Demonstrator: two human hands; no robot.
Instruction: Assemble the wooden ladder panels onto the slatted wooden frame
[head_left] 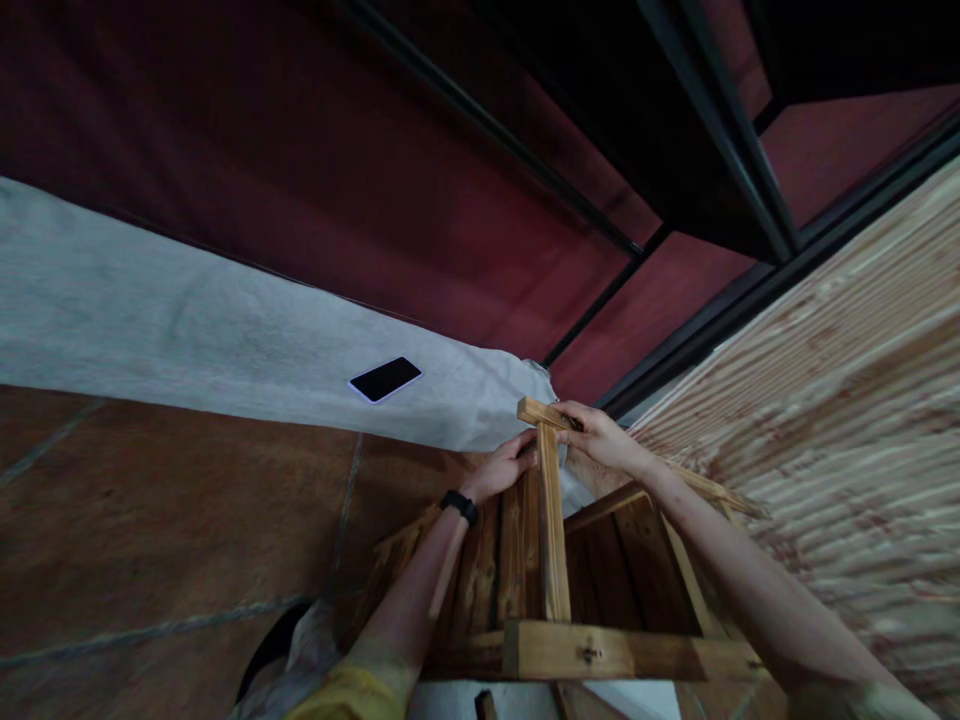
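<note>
- Grasping the short wooden block [534, 409] in the head view, the right hand [596, 438] has its thumb and fingers around the block's right-hand part.
- Just across from it, the left hand [501, 470] lies against the left side of the long wooden bar [553, 530], its fingertips partly hidden; whether it clasps the bar or only touches it, I cannot tell.
- The block sits crosswise at the far end of the long bar, which runs toward the camera and meets the front rail [645, 652]; a dark mark shows on the rail's face.
- Wooden planks [480, 565] lie side by side to the left of the long bar, beneath the left forearm, and more slats show between the bar and the right forearm.
- A black wristband [459, 506] circles the left wrist, and a yellow sleeve [352, 697] shows lower on that arm.
- Well apart from the hands, to the left, a phone [385, 380] with a dark screen lies on the white cloth [187, 320].
- Brown floor tiles [187, 520] stretch below the cloth; dark red panels [450, 250] rise beyond it.
- A streaked tan surface [825, 400] fills the right side.
</note>
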